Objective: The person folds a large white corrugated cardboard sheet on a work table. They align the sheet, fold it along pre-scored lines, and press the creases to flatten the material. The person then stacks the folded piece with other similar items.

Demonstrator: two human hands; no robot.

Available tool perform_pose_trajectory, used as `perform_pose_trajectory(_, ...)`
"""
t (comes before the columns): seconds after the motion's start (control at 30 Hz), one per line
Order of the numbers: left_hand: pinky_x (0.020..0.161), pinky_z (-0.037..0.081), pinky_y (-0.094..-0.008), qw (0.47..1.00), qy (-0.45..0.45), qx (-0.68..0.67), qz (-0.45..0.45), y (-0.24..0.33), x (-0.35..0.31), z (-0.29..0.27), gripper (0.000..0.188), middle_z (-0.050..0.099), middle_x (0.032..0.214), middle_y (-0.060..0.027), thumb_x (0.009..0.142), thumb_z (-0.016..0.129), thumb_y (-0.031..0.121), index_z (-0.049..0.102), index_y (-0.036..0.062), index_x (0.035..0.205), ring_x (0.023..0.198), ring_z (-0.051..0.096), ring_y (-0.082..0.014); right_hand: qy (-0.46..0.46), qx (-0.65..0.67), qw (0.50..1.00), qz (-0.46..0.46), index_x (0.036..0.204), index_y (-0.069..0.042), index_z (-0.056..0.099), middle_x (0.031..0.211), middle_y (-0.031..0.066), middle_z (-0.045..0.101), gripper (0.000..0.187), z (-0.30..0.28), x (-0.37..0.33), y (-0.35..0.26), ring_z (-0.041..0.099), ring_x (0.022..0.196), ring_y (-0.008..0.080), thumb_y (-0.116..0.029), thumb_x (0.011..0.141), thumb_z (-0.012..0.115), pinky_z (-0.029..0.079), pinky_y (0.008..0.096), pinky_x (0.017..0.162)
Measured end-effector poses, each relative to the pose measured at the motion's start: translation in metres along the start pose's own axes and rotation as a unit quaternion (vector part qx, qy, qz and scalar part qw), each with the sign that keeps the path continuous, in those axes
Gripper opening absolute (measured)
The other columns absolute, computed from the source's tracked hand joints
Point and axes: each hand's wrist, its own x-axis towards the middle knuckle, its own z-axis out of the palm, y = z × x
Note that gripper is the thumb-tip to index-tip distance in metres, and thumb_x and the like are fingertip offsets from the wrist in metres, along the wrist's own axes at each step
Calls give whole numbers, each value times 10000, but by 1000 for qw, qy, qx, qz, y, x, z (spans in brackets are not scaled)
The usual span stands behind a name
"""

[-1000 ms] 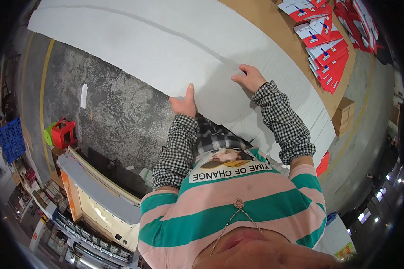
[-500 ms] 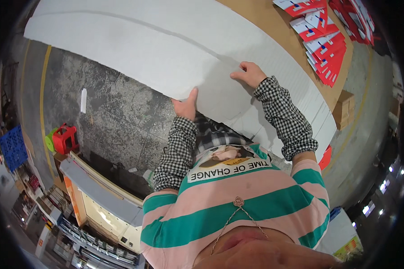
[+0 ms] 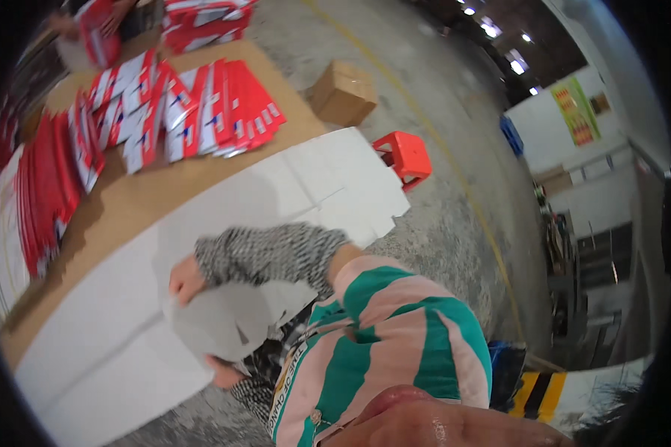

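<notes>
A long white cardboard sheet (image 3: 112,372) lies across the brown table in front of me. My right hand (image 3: 188,279), in a black-and-white checked sleeve, is over the sheet with its fingers curled down. Blur hides whether anything is pinched in them. Close to my body, my left hand (image 3: 226,372) is at the sheet's near edge. Its thumb shows there, while the other fingers are hidden. A torn or cut, ragged stretch of the edge lies between my hands and my shirt.
Red-and-white flat packets (image 3: 224,112) are fanned over the brown tabletop (image 3: 127,205), with a stack of red packets (image 3: 41,194) at left. Another person's hand (image 3: 115,18) is at the far left. Beyond the sheet's right end are a red stool (image 3: 410,158) and a cardboard box (image 3: 343,93).
My view has swung to the right, bringing the packets, box and stool further into sight. My right hand's fingers look more curled, and both hands stay at the white sheet.
</notes>
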Motion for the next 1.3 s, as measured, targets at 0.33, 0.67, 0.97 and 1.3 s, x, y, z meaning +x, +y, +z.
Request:
perform_pose_trajectory(0.33, 776, 490, -392, 997, 62, 16, -36, 53, -46, 2, 673, 630, 1025, -199, 806, 615, 498, 604, -147, 996, 889, 607, -262, 10, -52, 972, 229, 672, -45, 595, 588, 64, 542, 162, 46, 37, 25, 523, 567, 170, -205, 689, 609, 399, 366, 509)
perform_pose_trajectory(0.67, 818, 468, -347, 986, 95, 107, 87, 81, -71, -26, 543, 571, 1068, -169, 883, 575, 349, 473, -103, 1167, 926, 560, -239, 54, 116, 990, 50, 747, -38, 601, 632, 26, 552, 205, 32, -3, 14, 489, 610, 109, -241, 763, 617, 414, 300, 569)
perform_pose_trajectory(0.97, 769, 453, -338, 922, -263, -271, 87, 102, -71, -21, 294, 592, 952, -119, 925, 523, 238, 530, -44, 1010, 838, 553, -195, 91, 127, 977, 143, 786, -18, 641, 655, 51, 591, 357, 29, -7, 3, 518, 632, 122, -373, 811, 612, 427, 293, 594)
perform_pose_trajectory(1.3, 584, 461, -278, 959, -94, -261, 49, 114, -68, 7, 196, 608, 799, -63, 854, 616, 202, 532, 37, 790, 678, 578, -151, 122, 47, 971, 202, 751, -13, 634, 663, 103, 607, 393, 39, -13, 41, 547, 629, 179, -405, 750, 653, 445, 331, 597)
